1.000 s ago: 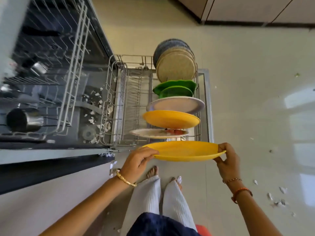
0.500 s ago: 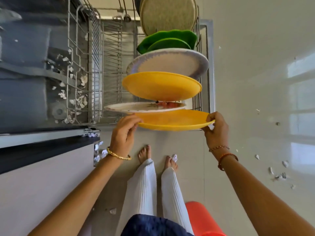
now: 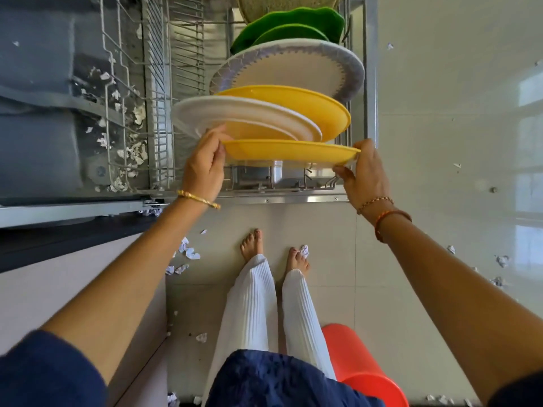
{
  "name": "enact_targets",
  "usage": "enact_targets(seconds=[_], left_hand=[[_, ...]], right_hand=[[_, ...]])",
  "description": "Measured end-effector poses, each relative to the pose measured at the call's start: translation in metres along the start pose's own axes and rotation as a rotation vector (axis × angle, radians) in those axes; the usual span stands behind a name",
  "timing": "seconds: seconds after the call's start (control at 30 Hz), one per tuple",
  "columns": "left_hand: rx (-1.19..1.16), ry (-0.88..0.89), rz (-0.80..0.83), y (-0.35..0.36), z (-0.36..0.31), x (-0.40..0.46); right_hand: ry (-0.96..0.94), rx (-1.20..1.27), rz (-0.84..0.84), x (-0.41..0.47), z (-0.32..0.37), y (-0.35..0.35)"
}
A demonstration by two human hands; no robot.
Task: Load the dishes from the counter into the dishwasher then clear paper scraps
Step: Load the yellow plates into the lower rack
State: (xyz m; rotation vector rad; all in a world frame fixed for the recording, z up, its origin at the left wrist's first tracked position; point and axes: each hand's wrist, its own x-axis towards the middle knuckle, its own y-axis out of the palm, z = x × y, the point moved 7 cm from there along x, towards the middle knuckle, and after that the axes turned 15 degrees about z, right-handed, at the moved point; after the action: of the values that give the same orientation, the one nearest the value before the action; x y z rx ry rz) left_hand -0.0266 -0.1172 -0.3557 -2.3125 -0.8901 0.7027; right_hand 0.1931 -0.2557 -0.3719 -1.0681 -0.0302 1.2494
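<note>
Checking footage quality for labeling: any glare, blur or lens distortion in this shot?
Head view: window glare washes the floor tiles at right; wide-angle bending curves the dishwasher rack and arms; the held yellow plate stays sharp, edges slightly soft.

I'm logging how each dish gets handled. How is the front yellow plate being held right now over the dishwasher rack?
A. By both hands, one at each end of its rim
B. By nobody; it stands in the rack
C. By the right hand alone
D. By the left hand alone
A: the left hand and right hand each grip an opposite end of the yellow plate over the rack.
</note>
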Motion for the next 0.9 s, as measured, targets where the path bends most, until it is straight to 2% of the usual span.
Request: enact_targets(seconds=[0.17,0.3,0.53,0.6,0.67,0.77,0.9], left_hand=[[0.024,-0.066,0.032,0.000,0.024,-0.001],[0.028,-0.046,0.027,0.000,0.021,0.002],[0.076,-0.015,-0.069,-0.004,0.004,0.020],[0.044,0.002,-0.107,-0.002,0.001,0.019],[-0.010,-0.004,-0.158,0.002,0.004,0.013],[-0.064,-0.002,-0.241,0.007,0.003,0.000],[-0.068,0.047,-0.302,0.009,-0.004,-0.010]], right_hand=[[0.028,-0.103,0.037,0.011,0.005,0.010],[0.040,-0.112,0.094,0.021,0.002,0.016],[0.155,-0.122,0.300,0.040,-0.011,0.019],[0.147,-0.169,0.256,0.034,-0.009,0.016],[0.094,-0.158,0.124,0.024,-0.005,0.012],[-0.059,-0.163,-0.094,0.006,0.001,0.009],[-0.233,-0.251,-0.251,-0.004,0.002,0.013]])
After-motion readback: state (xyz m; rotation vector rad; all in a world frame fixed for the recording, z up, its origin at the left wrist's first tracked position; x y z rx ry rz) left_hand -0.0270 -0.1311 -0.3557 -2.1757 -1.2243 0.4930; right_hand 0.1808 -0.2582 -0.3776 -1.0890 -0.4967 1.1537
